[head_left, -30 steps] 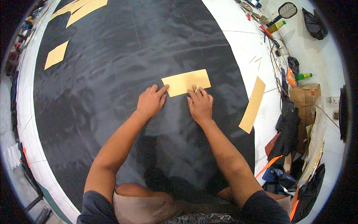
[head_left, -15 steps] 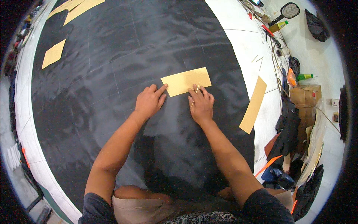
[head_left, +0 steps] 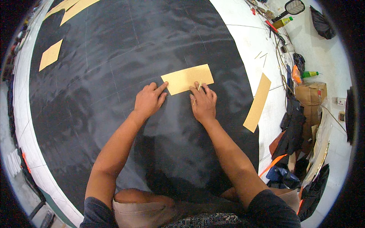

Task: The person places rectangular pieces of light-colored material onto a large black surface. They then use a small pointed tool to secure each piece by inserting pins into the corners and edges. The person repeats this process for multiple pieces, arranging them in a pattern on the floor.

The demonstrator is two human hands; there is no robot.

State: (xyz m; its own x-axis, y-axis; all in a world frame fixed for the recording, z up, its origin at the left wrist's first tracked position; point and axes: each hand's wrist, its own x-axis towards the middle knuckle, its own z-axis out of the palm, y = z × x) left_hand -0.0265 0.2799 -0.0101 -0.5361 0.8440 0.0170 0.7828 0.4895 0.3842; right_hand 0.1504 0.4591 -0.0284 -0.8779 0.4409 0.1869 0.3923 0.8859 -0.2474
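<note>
A tan card template [head_left: 185,78], with slanted ends, lies flat on the large black sheet [head_left: 91,136] in front of me. At its left end, the outstretched index finger of my left hand [head_left: 149,100] touches the edge, thumb apart and the other fingers partly bent. My right hand [head_left: 204,105] rests at the card's lower edge, fingertips pressing on it. Between those fingers is a thin pale stick [head_left: 199,85], tilted, its upper end over the card. Faint pale lines run across the black sheet.
Another long tan card [head_left: 257,104] straddles the sheet's right edge and the white surface [head_left: 266,125]. More tan pieces [head_left: 50,55] lie at the left and far left. Thin sticks [head_left: 263,56] lie at the right. Beyond stand a cardboard box [head_left: 308,91], bottles and dark scraps.
The whole view has shifted slightly, so everything appears a little up and left. Both hands keep their places against the card, and the stick stays in my right hand.
</note>
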